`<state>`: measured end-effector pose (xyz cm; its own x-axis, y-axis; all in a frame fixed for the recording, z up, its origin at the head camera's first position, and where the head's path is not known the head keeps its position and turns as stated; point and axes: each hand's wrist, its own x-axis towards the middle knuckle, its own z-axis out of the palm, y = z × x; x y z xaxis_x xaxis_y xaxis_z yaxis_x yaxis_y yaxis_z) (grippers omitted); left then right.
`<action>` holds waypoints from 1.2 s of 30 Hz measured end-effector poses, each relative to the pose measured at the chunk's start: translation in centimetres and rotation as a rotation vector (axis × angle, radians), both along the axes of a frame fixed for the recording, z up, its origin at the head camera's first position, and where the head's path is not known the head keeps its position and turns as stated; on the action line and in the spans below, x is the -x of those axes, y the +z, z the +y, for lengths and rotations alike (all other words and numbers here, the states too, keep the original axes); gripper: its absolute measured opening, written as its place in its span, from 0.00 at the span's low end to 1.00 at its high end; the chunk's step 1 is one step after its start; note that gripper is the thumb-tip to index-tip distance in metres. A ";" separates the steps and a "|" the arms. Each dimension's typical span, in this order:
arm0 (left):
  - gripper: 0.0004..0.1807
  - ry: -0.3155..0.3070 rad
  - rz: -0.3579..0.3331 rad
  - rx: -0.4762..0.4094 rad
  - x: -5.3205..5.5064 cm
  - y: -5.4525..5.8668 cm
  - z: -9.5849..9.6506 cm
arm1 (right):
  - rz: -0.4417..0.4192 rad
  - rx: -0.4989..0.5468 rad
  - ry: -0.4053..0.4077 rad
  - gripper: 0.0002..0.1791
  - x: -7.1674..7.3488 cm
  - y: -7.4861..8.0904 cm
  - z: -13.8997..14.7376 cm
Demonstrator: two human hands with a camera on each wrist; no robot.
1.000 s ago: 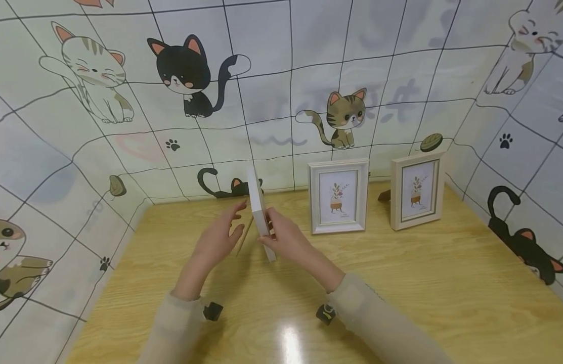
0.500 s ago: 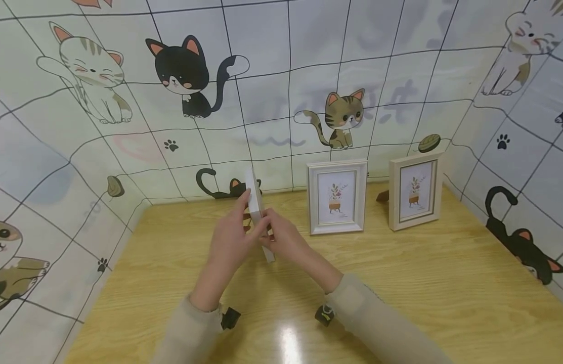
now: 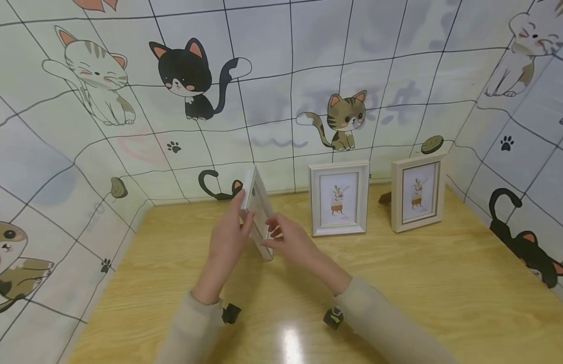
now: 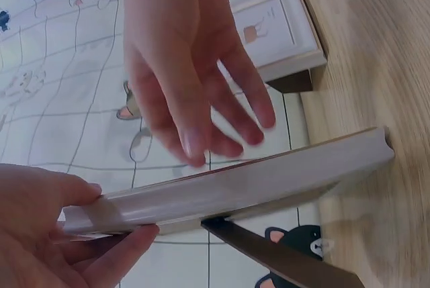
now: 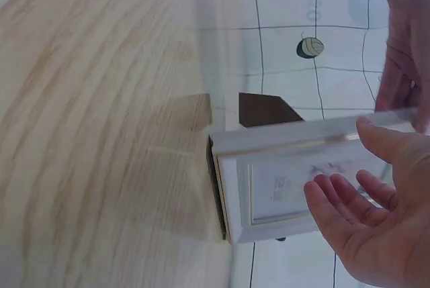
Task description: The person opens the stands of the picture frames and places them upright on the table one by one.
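Note:
A white picture frame (image 3: 258, 202) stands on the table, turned nearly edge-on in the head view. My left hand (image 3: 226, 242) pinches its near upper edge between thumb and fingers, which the left wrist view shows with the hand (image 4: 40, 227) at one end. Behind the frame a brown stand leg (image 4: 282, 251) juts out. My right hand (image 3: 292, 240) is just in front of the picture side, its fingers loosely bent and holding nothing. In the right wrist view a printed picture (image 5: 282, 184) shows behind glass, partly hidden by that hand (image 5: 376, 214).
To the right, another white picture frame (image 3: 315, 202) stands upright, and a cream frame (image 3: 396, 197) stands beyond it, angled leftward. A cat-patterned wall (image 3: 272, 101) closes off the back of the wooden table (image 3: 390, 283).
My left hand has come in from the left and taken hold of the frame. My right hand has let go and drawn slightly right. The frame has turned, showing more of its front.

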<state>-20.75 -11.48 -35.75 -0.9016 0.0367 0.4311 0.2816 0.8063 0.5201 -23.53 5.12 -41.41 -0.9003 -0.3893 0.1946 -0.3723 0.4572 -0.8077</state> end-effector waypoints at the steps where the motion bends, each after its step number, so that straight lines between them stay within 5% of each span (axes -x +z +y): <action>1: 0.30 0.005 0.005 -0.002 0.2 -0.1 -0.3 | -0.013 0.013 -0.004 0.25 0.0 0.0 0.4; 11: 0.25 0.031 -0.033 -0.152 2.8 -0.5 -3.0 | -0.045 0.038 -0.062 0.22 -0.6 0.7 3.5; 23: 0.21 -0.037 -0.124 -0.593 8.3 -1.3 -7.4 | -0.046 0.014 -0.065 0.22 -0.8 0.9 5.2; 28: 0.20 -0.034 -0.150 -0.573 9.2 -1.2 -7.8 | -0.049 0.016 -0.083 0.22 -0.7 0.8 6.0; 36: 0.20 -0.065 -0.155 -0.560 8.9 -1.4 -7.8 | -0.009 0.023 -0.087 0.23 -0.6 1.0 7.3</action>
